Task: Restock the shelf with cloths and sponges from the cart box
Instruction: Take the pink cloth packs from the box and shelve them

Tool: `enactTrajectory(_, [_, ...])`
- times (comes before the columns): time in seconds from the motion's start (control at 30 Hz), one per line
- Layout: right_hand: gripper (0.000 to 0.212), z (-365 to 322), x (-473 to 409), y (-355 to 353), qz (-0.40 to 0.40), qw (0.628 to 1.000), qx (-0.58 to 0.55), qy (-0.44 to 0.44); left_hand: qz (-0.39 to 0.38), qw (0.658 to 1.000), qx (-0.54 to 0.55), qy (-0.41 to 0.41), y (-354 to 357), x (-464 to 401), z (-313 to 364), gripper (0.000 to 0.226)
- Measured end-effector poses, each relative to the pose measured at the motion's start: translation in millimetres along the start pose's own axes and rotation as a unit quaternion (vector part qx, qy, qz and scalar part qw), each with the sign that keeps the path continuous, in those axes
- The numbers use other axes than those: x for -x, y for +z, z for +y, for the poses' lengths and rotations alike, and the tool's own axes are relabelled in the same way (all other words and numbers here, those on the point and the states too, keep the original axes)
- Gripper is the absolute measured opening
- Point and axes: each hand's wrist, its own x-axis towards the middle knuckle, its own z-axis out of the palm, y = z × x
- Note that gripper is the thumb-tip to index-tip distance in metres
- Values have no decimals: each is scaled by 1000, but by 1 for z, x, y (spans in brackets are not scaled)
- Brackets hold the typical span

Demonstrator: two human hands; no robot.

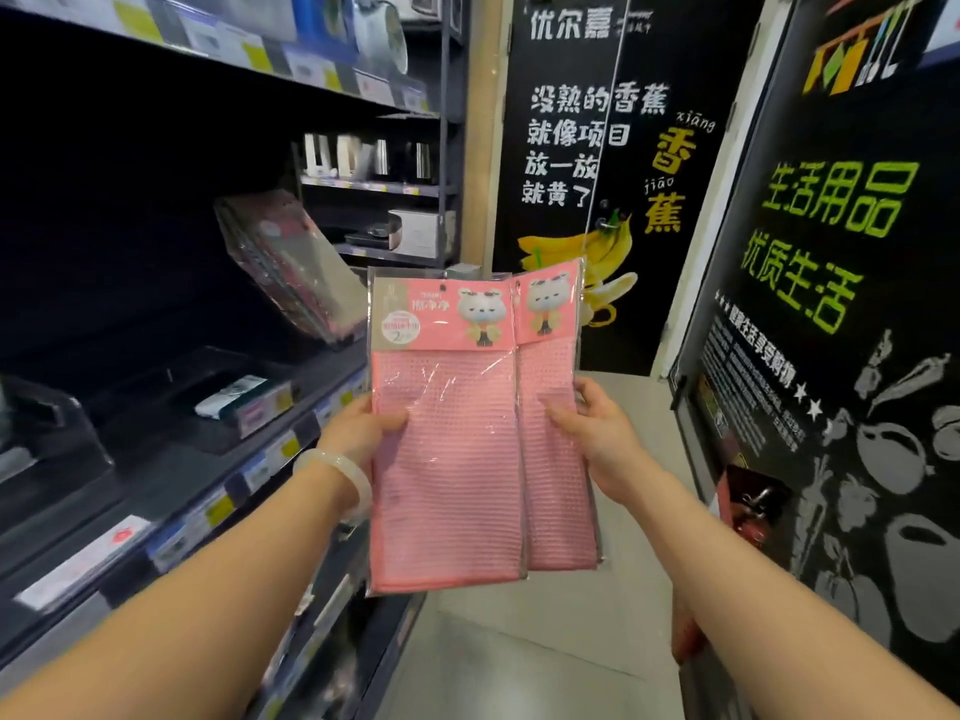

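Two flat packs of pink waffle-weave cloths (447, 459) in clear wrap, each topped by a pink header card with a cartoon bear, are held upright and overlapping (the left one in front) beside the dark shelf (218, 459), where similar packs (291, 262) lean tilted.

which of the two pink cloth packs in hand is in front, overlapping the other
The left pink cloth pack, gripped by the left hand, is in front; its right edge covers part of the right pack, held by the right hand.
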Motion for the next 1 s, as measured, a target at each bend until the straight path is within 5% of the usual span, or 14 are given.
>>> enactTrajectory(0.17, [24, -11, -106, -31, 14, 1000, 26, 9, -26, 999, 3, 20, 35, -99, 23, 32])
enactTrajectory(0.53, [21, 8, -304, -62, 0, 1000, 17, -1, 54, 998, 17, 40, 46, -258, 58, 28])
enactTrajectory(1.0, [24, 19, -543, 38, -287, 958, -16, 26, 335, 934, 67, 106, 18, -326, 92, 22])
